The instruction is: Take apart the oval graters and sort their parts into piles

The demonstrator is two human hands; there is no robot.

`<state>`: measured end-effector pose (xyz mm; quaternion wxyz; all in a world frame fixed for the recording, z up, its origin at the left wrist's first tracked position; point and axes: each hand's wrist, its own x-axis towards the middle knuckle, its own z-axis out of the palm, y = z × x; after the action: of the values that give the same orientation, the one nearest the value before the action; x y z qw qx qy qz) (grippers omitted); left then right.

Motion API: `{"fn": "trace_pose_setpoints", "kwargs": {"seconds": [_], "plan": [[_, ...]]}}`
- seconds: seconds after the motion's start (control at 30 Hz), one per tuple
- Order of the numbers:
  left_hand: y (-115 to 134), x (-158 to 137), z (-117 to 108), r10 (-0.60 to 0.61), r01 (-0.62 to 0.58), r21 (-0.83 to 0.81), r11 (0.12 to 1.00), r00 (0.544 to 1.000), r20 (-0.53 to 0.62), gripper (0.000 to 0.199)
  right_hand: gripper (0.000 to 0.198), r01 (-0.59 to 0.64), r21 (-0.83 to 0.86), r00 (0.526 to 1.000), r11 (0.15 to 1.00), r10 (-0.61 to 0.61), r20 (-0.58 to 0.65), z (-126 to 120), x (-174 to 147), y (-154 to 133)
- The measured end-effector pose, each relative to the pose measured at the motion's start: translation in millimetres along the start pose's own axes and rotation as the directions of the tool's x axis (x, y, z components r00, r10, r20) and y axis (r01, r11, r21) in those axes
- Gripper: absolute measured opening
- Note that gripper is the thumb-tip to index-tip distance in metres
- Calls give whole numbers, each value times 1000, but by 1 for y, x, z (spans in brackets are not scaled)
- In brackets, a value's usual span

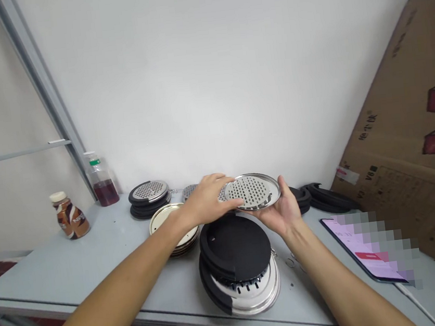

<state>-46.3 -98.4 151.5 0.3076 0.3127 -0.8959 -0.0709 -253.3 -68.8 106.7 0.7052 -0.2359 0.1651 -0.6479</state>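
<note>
Above the middle of the table, I hold a round silver lid with a perforated centre [248,193], tilted toward me. My left hand [208,198] is closed on its left edge, fingers over the far side and thumb across the front. From the right, my right hand [285,205] cups its right edge and underside, thumb up along the rim. Just below my hands stands a stack with a black disc [240,246] on top and a silver slotted lid with a black edge band [253,303] under it. Several cream-coloured round lids [164,218] are piled beneath my left forearm.
At the back left is a pile of perforated lids with black bands [150,190]. Two bottles, one brown [72,216] and one with dark red liquid [105,189], stand left. Black curved bands [329,197], a phone [363,251] and a large cardboard box [409,162] are on the right.
</note>
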Motion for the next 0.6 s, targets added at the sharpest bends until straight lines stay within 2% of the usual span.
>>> {"fn": "trace_pose_setpoints", "kwargs": {"seconds": [0.1,0.17,0.33,0.47,0.53,0.57,0.6], "plan": [[21,27,19,16,-13,-25,1000,990,141,75,54,13,-17,1000,1000,-13,11,4,-3,0],[25,34,26,4,-1,-19,1000,986,168,78,49,35,-24,999,999,-35,17,5,-4,1],[20,30,18,46,-39,-75,996,994,102,60,45,45,-55,998,997,-42,47,7,-2,6],[8,30,7,17,-11,-184,983,999,32,38,41,40,-77,998,996,-37,45,7,3,9],[-6,34,2,-145,121,-254,960,986,-77,32,35,55,-106,997,993,-60,-45,2,8,10],[-16,37,0,-268,220,-286,933,953,-140,33,32,58,-131,989,990,-75,-124,-3,11,10],[-27,40,-3,-392,321,-316,893,899,-196,36,28,55,-159,974,986,-88,-208,-9,15,10]]}}
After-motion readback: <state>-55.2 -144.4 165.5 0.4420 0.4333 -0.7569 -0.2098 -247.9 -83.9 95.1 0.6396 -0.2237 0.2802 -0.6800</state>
